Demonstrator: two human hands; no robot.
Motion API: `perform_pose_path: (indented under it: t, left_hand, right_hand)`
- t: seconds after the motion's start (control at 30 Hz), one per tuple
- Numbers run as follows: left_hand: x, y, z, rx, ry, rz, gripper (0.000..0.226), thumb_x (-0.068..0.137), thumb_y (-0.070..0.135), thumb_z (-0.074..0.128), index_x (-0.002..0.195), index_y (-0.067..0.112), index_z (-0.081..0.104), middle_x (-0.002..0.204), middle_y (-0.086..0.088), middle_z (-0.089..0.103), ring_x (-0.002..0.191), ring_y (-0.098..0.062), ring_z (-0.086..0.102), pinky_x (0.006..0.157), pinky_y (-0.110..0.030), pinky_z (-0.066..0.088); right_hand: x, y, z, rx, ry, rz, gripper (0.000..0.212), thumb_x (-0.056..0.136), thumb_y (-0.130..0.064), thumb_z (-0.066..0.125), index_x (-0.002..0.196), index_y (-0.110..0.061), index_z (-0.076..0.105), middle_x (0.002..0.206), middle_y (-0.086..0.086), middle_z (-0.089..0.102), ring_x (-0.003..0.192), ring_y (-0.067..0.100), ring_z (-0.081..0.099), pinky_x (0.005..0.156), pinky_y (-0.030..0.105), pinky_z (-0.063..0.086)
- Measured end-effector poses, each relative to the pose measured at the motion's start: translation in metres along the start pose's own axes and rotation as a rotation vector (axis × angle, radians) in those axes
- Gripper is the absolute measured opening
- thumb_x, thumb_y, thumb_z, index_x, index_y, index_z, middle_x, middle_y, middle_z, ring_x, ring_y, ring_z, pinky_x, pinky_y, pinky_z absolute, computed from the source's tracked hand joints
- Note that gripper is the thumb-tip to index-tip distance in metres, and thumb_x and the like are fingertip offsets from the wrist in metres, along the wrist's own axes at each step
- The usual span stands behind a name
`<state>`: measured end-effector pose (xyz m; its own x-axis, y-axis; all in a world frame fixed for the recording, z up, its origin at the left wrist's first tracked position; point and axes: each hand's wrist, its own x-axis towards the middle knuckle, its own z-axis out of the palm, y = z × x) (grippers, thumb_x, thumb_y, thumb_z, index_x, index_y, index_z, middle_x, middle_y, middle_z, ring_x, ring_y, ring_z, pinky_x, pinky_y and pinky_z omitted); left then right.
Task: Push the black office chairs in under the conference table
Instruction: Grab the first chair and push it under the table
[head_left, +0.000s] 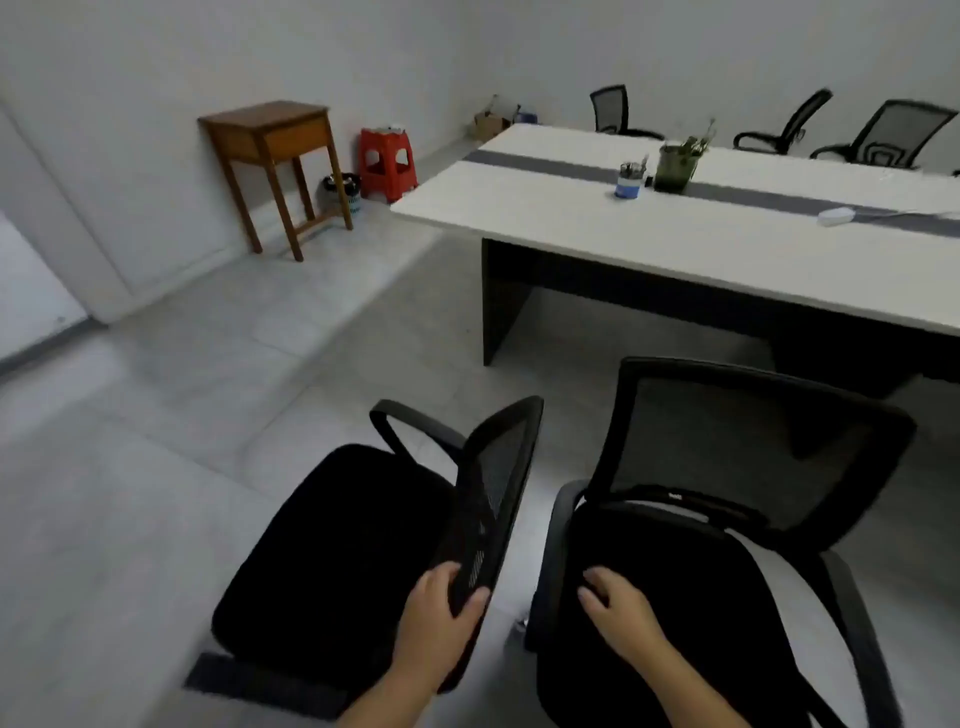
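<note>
Left hand (436, 618) grips one chair's (353, 551) stiff mesh back; right hand (618, 610) rests open-fingered on the other chair (727, 519). Both likely slide easily.

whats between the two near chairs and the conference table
Only bare grey floor separates the two near chairs from the conference table, as the head view shows.

Both bare forearms reach forward and down from the bottom of the view. The left hand (441, 603) is curled, thumb on one side and fingers on the other, gripping a thin edge. The right hand (615, 603) lies palm down, fingers relaxed and slightly spread, resting flat.
</note>
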<state>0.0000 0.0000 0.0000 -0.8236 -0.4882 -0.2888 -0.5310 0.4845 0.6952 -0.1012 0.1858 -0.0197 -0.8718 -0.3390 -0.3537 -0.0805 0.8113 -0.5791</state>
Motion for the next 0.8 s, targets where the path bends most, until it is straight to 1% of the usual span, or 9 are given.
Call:
perform_pose_path:
  t: [0.1,0.23,0.47,0.53,0.6,0.63,0.7,0.73,0.8]
  left_hand:
    - [0.015,0.005,0.023,0.167,-0.122,0.034,0.062,0.088,0.040,0.053,0.139,0.011,0.031,0.140,-0.006,0.040,0.129,-0.021,0.038,0.103,-0.029,0.033]
    - [0.009,-0.010,0.039,0.411,-0.156,-0.008,0.054,0.096,0.028,0.038,0.145,0.014,0.018,0.142,-0.007,0.039,0.129,-0.021,0.038,0.104,-0.034,0.037]
    - [-0.015,-0.061,0.009,0.388,-0.176,0.065,0.056,0.095,0.029,0.040,0.145,0.022,0.018,0.143,0.003,0.040,0.128,-0.013,0.040,0.103,-0.025,0.036]
    - [-0.028,-0.085,-0.005,0.397,-0.185,0.032,0.055,0.094,0.027,0.041,0.145,0.026,0.020,0.147,0.008,0.035,0.132,-0.008,0.035,0.108,-0.021,0.029]
    - [-0.039,-0.107,-0.019,0.449,-0.183,-0.017,0.055,0.094,0.026,0.040,0.145,0.026,0.018,0.152,0.010,0.024,0.137,-0.005,0.026,0.112,-0.020,0.019]
    - [-0.044,-0.115,-0.025,0.473,-0.184,-0.041,0.055,0.095,0.028,0.037,0.146,0.025,0.016,0.154,0.009,0.019,0.139,-0.005,0.022,0.114,-0.021,0.016]
    - [-0.052,-0.125,-0.037,0.513,-0.139,-0.105,0.059,0.093,0.040,0.040,0.145,0.023,0.018,0.153,0.007,0.022,0.138,-0.003,0.023,0.113,-0.020,0.017]
    - [-0.054,-0.128,-0.041,0.538,-0.067,-0.094,0.064,0.087,0.050,0.048,0.142,0.023,0.028,0.148,0.006,0.033,0.133,-0.002,0.032,0.110,-0.018,0.023]
    - [-0.054,-0.123,-0.052,0.563,0.070,-0.049,0.070,0.072,0.063,0.060,0.129,0.023,0.050,0.128,0.007,0.054,0.117,0.001,0.050,0.098,-0.015,0.038]
  right_hand:
    - [0.030,-0.023,-0.008,-0.085,0.029,-0.141,0.039,0.091,-0.019,0.054,0.127,-0.005,0.049,0.132,0.011,0.053,0.122,0.023,0.049,0.098,0.027,0.037]
    - [0.050,-0.041,-0.006,-0.254,-0.007,-0.306,0.046,0.091,-0.018,0.053,0.134,-0.009,0.041,0.142,0.007,0.042,0.131,0.022,0.037,0.107,0.030,0.032]
    - [0.073,-0.059,0.011,-0.655,-0.054,-0.565,0.060,0.089,-0.049,0.046,0.140,-0.021,0.031,0.155,-0.001,0.019,0.143,0.019,0.009,0.117,0.045,0.001]
    - [0.076,-0.062,0.018,-0.722,-0.093,-0.630,0.064,0.084,-0.057,0.047,0.138,-0.022,0.036,0.152,-0.002,0.027,0.144,0.018,0.011,0.116,0.049,-0.002]
    - [0.077,-0.070,0.025,-0.779,-0.087,-0.811,0.063,0.068,-0.065,0.061,0.115,-0.023,0.061,0.125,0.000,0.060,0.127,0.016,0.046,0.114,0.050,0.018]
    - [0.075,-0.075,0.031,-0.795,-0.072,-0.885,0.058,0.053,-0.068,0.070,0.092,-0.025,0.071,0.097,-0.004,0.071,0.101,0.013,0.065,0.105,0.042,0.037]
    - [0.066,-0.088,0.049,-0.780,-0.057,-0.956,0.053,0.030,-0.067,0.078,0.062,-0.026,0.070,0.061,-0.008,0.066,0.059,0.010,0.065,0.070,0.019,0.051]
    - [0.064,-0.093,0.057,-0.799,-0.102,-0.937,0.051,0.033,-0.064,0.079,0.064,-0.025,0.070,0.063,-0.006,0.066,0.061,0.011,0.064,0.065,0.018,0.051]
    - [0.060,-0.101,0.069,-0.849,-0.175,-0.841,0.043,0.062,-0.050,0.071,0.093,-0.020,0.068,0.092,0.001,0.066,0.090,0.018,0.061,0.084,0.026,0.046]
